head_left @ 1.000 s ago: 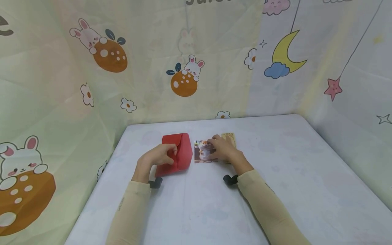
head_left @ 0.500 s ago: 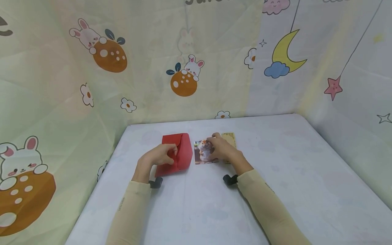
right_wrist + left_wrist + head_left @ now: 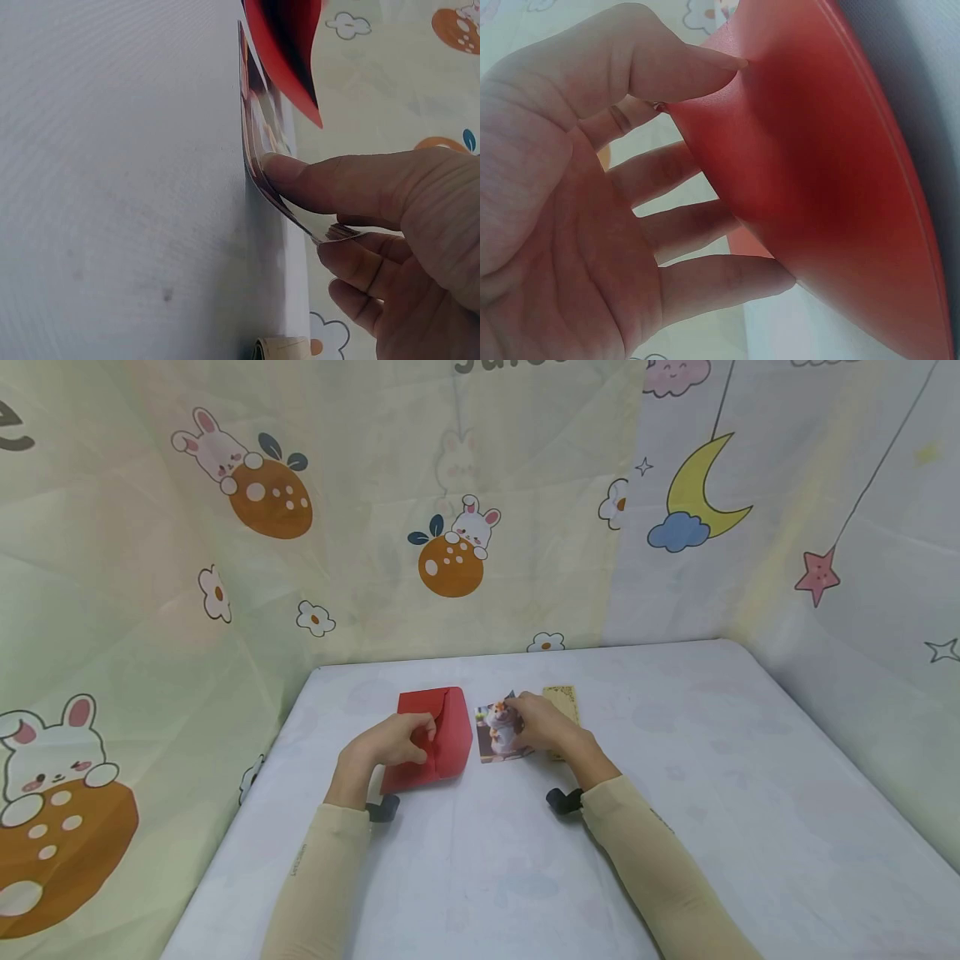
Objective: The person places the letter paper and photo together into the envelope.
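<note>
A red envelope [image 3: 453,735] lies at the left of the table, its mouth gaping in the right wrist view. My left hand [image 3: 390,739] pinches its upper layer between thumb and fingers, lifting that edge [image 3: 802,165]. Just right of the envelope is a glossy picture card [image 3: 497,735] showing a plump cartoon animal. With thumb and fingers, my right hand [image 3: 546,722] pinches the card's right side. In the right wrist view the card [image 3: 259,161] bends upward toward the fingers; layered edges show, but I cannot tell how many cards there are.
Partly behind my right hand lies a tan patterned strip [image 3: 562,700]; its curled end [image 3: 281,349] shows in the right wrist view. A white cloth covers the table [image 3: 495,877]. Printed curtains [image 3: 360,527] stand at the back and sides.
The picture card has turned slightly, and its right side now bends up so a corner shows above my right fingers. My left hand and the envelope stay in place.
</note>
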`<state>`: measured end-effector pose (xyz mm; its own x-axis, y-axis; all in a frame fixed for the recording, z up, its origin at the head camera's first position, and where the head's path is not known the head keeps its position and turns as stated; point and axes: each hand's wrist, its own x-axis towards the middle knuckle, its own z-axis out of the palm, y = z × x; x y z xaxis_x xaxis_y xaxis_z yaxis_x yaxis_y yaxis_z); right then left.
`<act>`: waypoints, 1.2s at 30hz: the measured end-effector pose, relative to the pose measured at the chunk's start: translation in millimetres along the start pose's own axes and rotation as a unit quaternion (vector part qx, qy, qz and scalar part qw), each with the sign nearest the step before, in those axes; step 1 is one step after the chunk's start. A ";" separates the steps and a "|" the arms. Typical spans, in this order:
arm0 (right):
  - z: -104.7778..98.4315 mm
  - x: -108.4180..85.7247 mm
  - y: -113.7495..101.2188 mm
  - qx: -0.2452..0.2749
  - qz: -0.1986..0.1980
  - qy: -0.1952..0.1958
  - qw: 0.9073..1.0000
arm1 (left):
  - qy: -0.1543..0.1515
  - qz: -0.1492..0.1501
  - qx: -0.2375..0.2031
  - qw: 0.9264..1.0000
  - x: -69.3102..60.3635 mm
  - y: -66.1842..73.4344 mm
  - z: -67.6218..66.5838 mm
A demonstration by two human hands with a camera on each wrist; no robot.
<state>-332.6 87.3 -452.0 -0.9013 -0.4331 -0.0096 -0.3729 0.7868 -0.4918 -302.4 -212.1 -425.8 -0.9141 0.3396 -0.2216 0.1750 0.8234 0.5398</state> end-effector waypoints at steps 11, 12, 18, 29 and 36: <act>-0.2 1.5 0.4 0.002 0.010 0.004 1.000 | 0.003 0.000 0.001 1.000 -1.6 0.8 1.0; -0.3 1.8 0.8 0.009 0.011 0.004 1.000 | 0.003 0.000 0.003 1.000 -1.8 0.9 1.0; -2.8 4.0 3.3 0.085 0.027 0.013 0.996 | 0.003 0.001 0.004 1.000 -1.8 1.5 1.1; -8.9 4.4 4.5 0.146 0.024 0.040 0.988 | 0.005 -0.007 0.001 1.000 -2.3 2.1 1.8; -12.6 3.2 3.9 0.152 0.022 0.074 0.985 | 0.005 -0.006 0.000 1.000 -2.2 2.5 1.5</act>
<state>-339.6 94.5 -442.9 -0.9459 -0.3148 0.0785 -0.2689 0.6252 -0.7327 -299.4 -210.1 -425.1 -0.9194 0.3259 -0.2203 0.1644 0.8271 0.5375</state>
